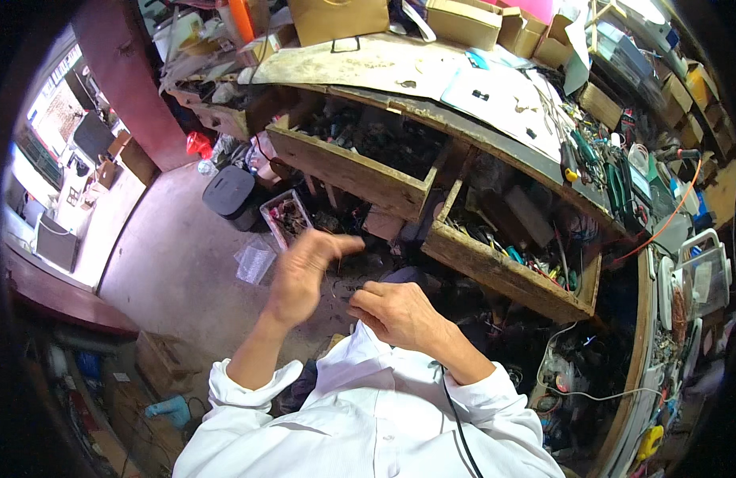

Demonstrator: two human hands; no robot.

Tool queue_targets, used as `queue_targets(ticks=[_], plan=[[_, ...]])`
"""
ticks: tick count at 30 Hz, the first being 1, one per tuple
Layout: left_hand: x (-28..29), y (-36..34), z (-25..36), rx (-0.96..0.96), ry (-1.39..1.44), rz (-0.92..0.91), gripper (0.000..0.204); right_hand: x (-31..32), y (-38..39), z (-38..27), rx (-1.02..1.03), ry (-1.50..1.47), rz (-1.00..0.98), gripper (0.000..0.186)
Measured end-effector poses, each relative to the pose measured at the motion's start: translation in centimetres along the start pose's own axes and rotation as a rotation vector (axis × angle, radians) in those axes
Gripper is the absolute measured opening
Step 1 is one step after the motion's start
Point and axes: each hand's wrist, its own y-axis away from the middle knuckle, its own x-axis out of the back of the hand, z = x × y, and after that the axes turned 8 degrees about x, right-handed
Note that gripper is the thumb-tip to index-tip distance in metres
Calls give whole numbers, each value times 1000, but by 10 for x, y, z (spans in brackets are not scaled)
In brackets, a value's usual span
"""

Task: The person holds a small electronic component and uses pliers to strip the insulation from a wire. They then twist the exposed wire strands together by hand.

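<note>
Under the far bench (360, 64), the left drawer (348, 174) and right drawer (503, 271) already stand pulled out, neither pushed back; their dark contents are hard to separate. Nearer, your left hand (300, 275) opens out, apparently holding nothing; your right hand (400, 313) curls, fingertips hidden: I cannot tell whether its grip pinches anything.

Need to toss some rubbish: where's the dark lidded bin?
In the head view, the dark lidded bin stands on the floor left of centre, beside the white-rimmed container.
</note>
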Motion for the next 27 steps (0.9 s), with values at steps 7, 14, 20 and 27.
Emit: queue_targets(ticks=[7,14,20,27], plan=[[-18,20,-17,395,87,-211,27,15,-6,13,-44,-7,278,14],[4,15,-6,638,498,-407,26,28,-2,20,-188,-289,295,20],[-6,11,-11,648,385,-350,25,7,-13,8,-60,-156,311,26],[-19,4,-21,-74,-359,-76,28,5,3,30,-343,-448,295,21]])
